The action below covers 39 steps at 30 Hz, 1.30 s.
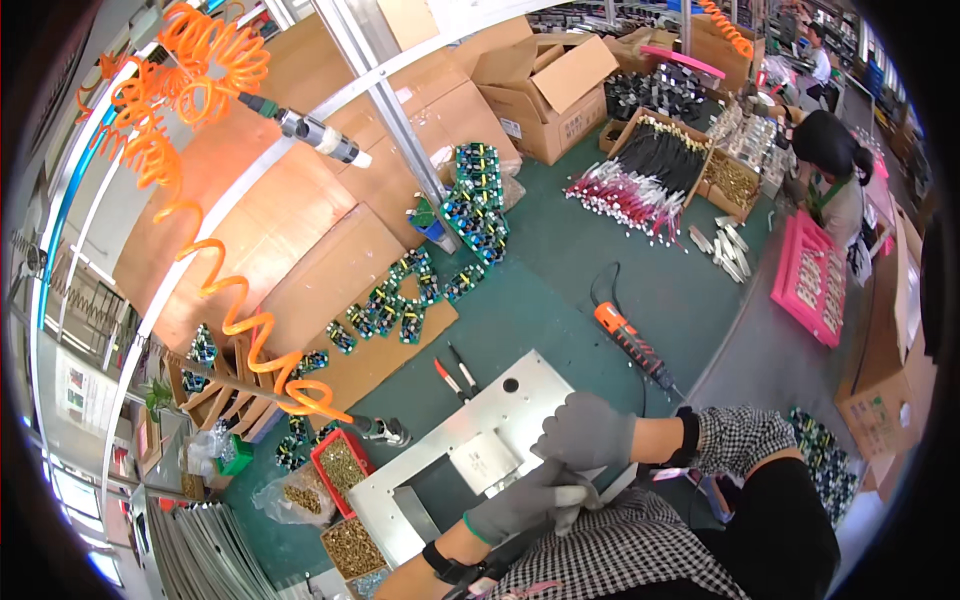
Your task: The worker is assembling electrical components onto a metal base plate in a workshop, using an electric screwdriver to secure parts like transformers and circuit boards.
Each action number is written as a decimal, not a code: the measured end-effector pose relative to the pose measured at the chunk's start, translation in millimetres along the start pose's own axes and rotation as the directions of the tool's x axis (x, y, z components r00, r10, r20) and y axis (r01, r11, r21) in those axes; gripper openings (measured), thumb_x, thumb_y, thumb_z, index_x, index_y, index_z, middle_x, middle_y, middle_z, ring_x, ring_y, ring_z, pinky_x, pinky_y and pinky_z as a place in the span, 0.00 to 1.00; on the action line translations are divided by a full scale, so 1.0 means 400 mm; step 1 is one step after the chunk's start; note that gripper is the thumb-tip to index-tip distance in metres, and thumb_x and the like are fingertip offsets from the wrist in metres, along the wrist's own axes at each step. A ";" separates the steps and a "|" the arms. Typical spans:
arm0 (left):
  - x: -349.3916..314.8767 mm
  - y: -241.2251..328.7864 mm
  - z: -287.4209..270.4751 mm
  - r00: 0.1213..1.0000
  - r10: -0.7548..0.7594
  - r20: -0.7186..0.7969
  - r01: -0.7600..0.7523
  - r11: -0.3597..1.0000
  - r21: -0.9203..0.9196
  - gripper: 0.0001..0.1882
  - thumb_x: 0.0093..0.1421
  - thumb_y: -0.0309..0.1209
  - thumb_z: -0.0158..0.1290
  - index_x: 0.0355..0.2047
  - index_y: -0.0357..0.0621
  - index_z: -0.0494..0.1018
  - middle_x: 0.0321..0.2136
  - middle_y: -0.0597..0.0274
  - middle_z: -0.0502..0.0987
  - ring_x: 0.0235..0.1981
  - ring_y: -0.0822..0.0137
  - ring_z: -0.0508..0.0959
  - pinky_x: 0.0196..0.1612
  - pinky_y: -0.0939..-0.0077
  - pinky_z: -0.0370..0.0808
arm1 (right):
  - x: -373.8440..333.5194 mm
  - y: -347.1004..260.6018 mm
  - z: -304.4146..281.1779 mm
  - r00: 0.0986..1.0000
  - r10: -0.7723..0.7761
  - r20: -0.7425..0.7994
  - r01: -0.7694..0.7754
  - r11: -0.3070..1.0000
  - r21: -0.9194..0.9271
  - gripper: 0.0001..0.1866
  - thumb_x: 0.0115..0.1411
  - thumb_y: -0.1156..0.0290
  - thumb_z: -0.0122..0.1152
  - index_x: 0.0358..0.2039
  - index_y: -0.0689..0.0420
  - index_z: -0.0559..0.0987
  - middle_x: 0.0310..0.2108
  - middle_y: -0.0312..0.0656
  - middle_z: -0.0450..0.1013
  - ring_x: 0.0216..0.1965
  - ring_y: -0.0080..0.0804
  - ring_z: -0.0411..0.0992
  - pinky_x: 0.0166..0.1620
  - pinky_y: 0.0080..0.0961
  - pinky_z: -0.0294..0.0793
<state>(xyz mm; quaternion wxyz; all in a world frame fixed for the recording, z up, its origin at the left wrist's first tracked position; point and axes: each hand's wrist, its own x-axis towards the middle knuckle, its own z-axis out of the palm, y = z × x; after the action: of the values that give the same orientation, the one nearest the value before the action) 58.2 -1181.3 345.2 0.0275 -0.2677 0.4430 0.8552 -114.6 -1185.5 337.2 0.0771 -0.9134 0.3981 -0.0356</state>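
A silver sheet-metal panel [535,385] with cut-out openings lies on the bench in front of me. On it sits a pale rectangular metal piece [485,460], left of my hands. My right hand [585,432], in a grey glove, is closed like a fist over the panel's near right part. My left hand [520,505], also gloved, is just below it at the near edge, its fingers curled. The two hands meet or nearly touch. Whatever they hold is hidden by the gloves. A red-handled tool [449,380] and a slim black tool [462,368] lie beyond the panel.
An orange electric screwdriver [630,335] lies right of the panel. A red bin [324,463] and a box of brass screws [352,548] stand left. Circuit boards [480,220] and wire bundles [650,165] lie farther back. Overhead hangs another driver [320,138]. A person [830,160] sits right, near a pink tray [790,265].
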 end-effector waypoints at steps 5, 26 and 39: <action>0.104 0.073 -0.011 0.989 0.053 -0.139 -0.057 0.998 -0.027 0.30 0.59 0.36 0.49 0.56 0.34 0.51 0.32 0.55 0.72 0.23 0.72 0.73 0.31 0.80 0.72 | 0.008 0.149 0.041 0.998 -0.039 -0.041 0.042 0.997 0.065 0.08 0.50 0.62 0.55 0.29 0.49 0.76 0.27 0.36 0.72 0.28 0.32 0.72 0.32 0.31 0.69; 0.073 0.046 -0.145 0.374 0.708 -0.599 0.545 0.355 0.760 0.32 0.47 0.37 0.60 0.52 0.41 0.64 0.42 0.45 0.72 0.44 0.46 0.72 0.45 0.57 0.70 | 0.445 0.883 0.106 0.876 0.471 0.104 -0.480 0.826 0.296 0.22 0.54 0.57 0.54 0.48 0.52 0.72 0.47 0.45 0.70 0.49 0.45 0.68 0.50 0.35 0.68; 0.081 0.055 -0.149 0.366 0.628 -0.687 0.569 0.433 0.699 0.31 0.47 0.39 0.60 0.51 0.43 0.66 0.39 0.51 0.73 0.43 0.51 0.74 0.45 0.60 0.71 | 0.641 1.024 0.344 0.289 0.901 0.324 -0.294 -0.238 0.926 0.27 0.54 0.63 0.56 0.54 0.58 0.67 0.44 0.45 0.71 0.36 0.33 0.72 0.32 0.30 0.73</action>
<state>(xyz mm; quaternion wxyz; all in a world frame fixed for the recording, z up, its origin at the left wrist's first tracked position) 50.0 -1246.7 318.1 -0.1093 -0.6255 0.7568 0.1551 -218.1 -1632.7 133.1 0.4843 -0.2432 0.7108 -0.4484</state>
